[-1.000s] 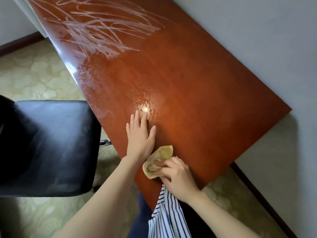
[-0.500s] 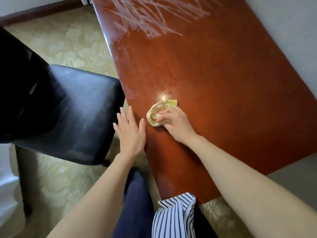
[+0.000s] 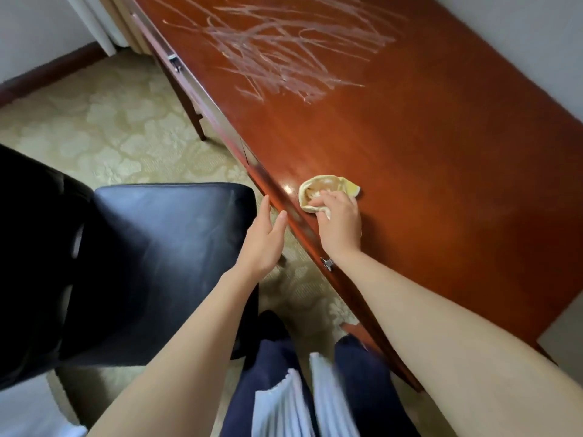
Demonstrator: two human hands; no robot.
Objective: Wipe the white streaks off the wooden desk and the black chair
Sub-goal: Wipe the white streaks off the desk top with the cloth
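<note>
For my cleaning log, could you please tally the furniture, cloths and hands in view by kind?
Desks: 1, the wooden desk, white streaks at its far end
Chairs: 1, the black chair
Cloths: 1, the yellow cloth
Hands: 2, the left hand empty, the right hand on the cloth
Total: 5

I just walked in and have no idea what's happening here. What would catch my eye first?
The tangle of white streaks scrawled across the far end of the reddish wooden desk. Nearer, at the desk's front edge, the right hand presses a yellow cloth onto the wood. The left hand hangs open between the desk and the black chair.
</note>
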